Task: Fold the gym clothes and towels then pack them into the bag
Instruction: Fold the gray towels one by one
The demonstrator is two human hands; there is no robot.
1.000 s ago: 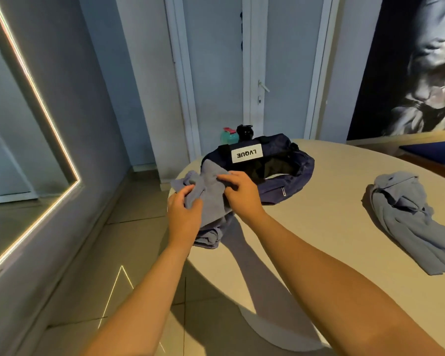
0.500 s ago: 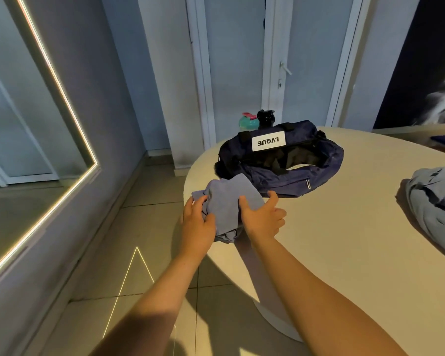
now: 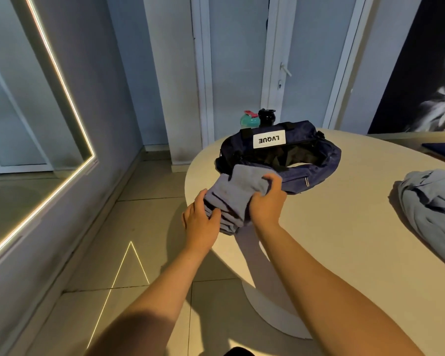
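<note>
Cloth (image 3: 238,192) at table (image 3: 344,240) edge | left hand (image 3: 201,222), right hand (image 3: 267,201) both grip it | bag (image 3: 319,163) just beyond

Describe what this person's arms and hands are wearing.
Both forearms are bare to the frame's edge, no sleeves in view. The left hand and right hand wear no gloves; no watch, bracelet or ring shows.

The round, pale table (image 3: 319,240) stands on a white pedestal foot (image 3: 275,312). At its far left edge lies an open navy bag (image 3: 316,173), with two bottles, a teal one (image 3: 249,121) and a black one (image 3: 267,116), just behind it. A folded grey cloth (image 3: 231,199) is at the left edge, touching the bag's front; whether it rests on the table is unclear. A crumpled grey-blue garment (image 3: 432,206) lies at the right edge.
</note>
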